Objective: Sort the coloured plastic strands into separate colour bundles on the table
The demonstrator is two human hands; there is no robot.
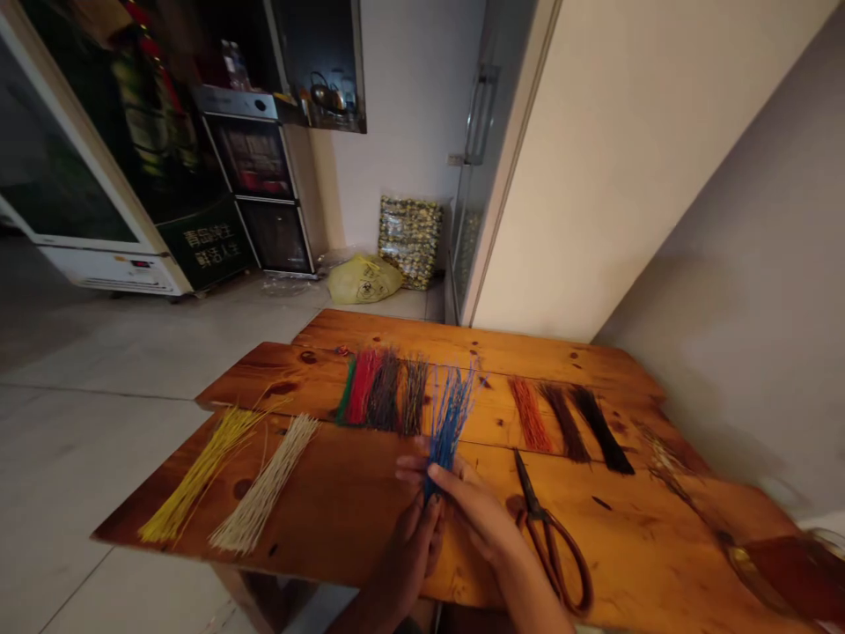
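Observation:
A bundle of thin blue wires stands upright over the table's near edge, its loose ends fanned out at the top. My right hand is closed round its lower part, the thumb lying across the front. Below, my left hand pinches the bottom end, which the fingers mostly hide. Just beyond the blue bundle lie a multicoloured bundle, a dark bundle, a red bundle and a green bundle. To the right of my hands rest scissors with dark blades and large brown handles.
On the wooden table, yellow strands and white strands lie at left. Orange, brown and black bundles lie at right. A glass container stands at the right edge. A yellow bag sits on the floor.

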